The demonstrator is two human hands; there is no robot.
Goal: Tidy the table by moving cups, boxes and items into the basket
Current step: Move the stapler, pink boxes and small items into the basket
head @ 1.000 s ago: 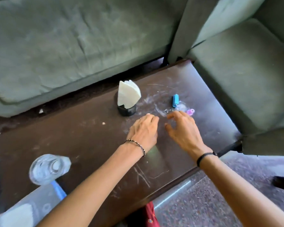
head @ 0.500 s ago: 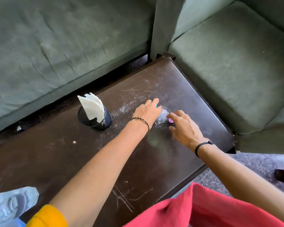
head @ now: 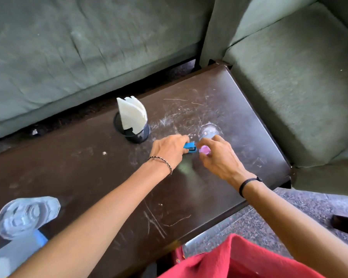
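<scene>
Near-left corner of the scratched dark brown table: a clear ribbed plastic cup. By the far edge sits a black mesh holder stuffed with white napkins. Toward the right end, the person's left hand has its fingers curled round a small blue plastic stapler-looking thing. Right beside it, the right hand pinches the pink cap of what looks like a tiny clear bottle. Both items are probably light, hard and a bit slick. Gripping each round the body, not just the cap, seems safer.
</scene>
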